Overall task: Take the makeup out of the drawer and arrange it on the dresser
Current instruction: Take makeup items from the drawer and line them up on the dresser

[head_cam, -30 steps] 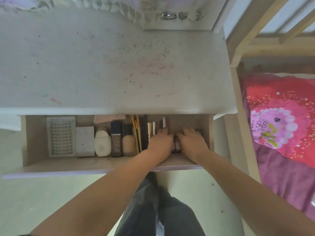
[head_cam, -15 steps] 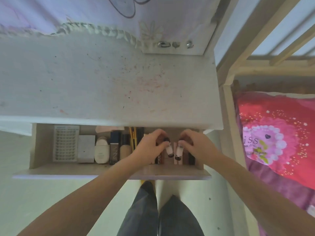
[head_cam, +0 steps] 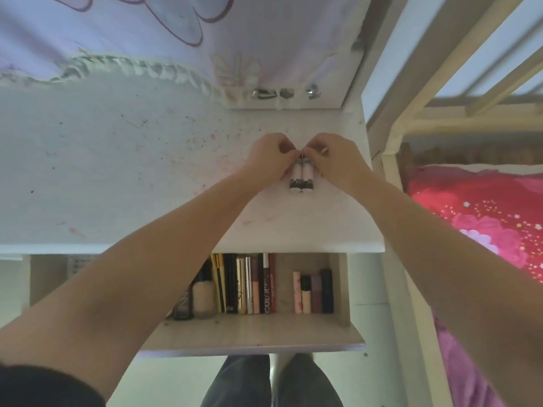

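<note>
Nearest the camera, grey trouser legs (head_cam: 271,383) stand below the open drawer (head_cam: 252,330), a pale wood-grain box pulled out under the front edge of the desk (head_cam: 117,171). Inside the drawer, makeup lies in a row with the long axes pointing front to back: a dark square-shouldered bottle (head_cam: 183,306), a beige foundation bottle (head_cam: 204,295) with a black cap, a tight bundle of slim pencils and tubes (head_cam: 245,284) in yellow, black, gold, pink and dark red, then, after a bare gap, four short cylindrical lipsticks (head_cam: 313,292) against the drawer's right wall. The left part of the drawer is hidden behind the left forearm.

The desk top is a flat, matt white surface marked with pink smears and dark specks. Near its right edge, about midway between front and rear, two small white tubes with black bands (head_cam: 301,179) stand upright side by side, touching each other, bases on the desk. The left hand (head_cam: 269,160) pinches the top of the left tube with curled fingers; the right hand (head_cam: 338,160) pinches the top of the right tube likewise. Each grip is clenched on its tube.

At the rear edge hangs a lilac printed cloth (head_cam: 147,30) with a ruffled white hem. Right of the desk lie a cream bed frame (head_cam: 393,160) and red-pink floral bedding (head_cam: 484,218)
</note>
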Motion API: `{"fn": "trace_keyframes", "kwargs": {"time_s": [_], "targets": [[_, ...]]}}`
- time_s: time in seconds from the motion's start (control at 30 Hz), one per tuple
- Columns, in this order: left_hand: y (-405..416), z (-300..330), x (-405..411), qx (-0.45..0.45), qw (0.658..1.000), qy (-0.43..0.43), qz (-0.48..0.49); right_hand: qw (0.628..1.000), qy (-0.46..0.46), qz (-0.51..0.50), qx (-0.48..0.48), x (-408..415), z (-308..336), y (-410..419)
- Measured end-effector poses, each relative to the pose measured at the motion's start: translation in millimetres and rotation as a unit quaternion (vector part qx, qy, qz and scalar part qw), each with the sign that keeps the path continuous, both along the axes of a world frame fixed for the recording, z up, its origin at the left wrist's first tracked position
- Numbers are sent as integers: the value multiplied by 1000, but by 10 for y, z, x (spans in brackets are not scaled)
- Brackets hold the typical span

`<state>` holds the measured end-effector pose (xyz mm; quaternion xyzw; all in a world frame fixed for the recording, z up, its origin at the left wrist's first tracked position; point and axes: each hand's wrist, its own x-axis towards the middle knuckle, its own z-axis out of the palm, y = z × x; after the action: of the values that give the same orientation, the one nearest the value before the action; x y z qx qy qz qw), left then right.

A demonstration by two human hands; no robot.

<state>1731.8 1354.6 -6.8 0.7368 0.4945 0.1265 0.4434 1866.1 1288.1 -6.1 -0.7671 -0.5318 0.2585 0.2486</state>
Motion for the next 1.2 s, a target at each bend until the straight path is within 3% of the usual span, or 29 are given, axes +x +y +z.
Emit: {"fn": "trace_keyframes", "kwargs": {"time_s": [0.2,0.37,0.43,0.5,0.6,0.73,0.9,1.03,1.13,1.2], "targets": [[-93,-35,-35,-5,1000,-14,25,999,13,-29,6,-45,22,-79],[-645,56,-520,36,996,-75,44,990,111,-64,53,-150,194,-720],[-1139,-38,-863,26,996,-88,7,985,155,-49,58,-311,138,-1216],[-1566,-270,-1133,-10,997,-2,-82,989,145,-12,3,-507,-56,-1643],[-1814,-722,-1236,-7,972,145,-184,986,73,89,-119,-738,-483,-1894],[-1632,-1031,-1018,74,950,276,-129,971,-58,134,-190,-918,-849,-1748],[-1488,-1163,-844,106,898,393,-167,940,-180,170,-234,-1002,-952,-1620],[-1557,-1194,-877,147,895,382,-179,948,-178,165,-205,-979,-950,-1660],[-1586,-1145,-923,150,924,326,-132,962,-124,172,-173,-948,-907,-1701],[-1597,-1040,-954,84,959,250,-103,966,-73,184,-166,-945,-816,-1746]]}}
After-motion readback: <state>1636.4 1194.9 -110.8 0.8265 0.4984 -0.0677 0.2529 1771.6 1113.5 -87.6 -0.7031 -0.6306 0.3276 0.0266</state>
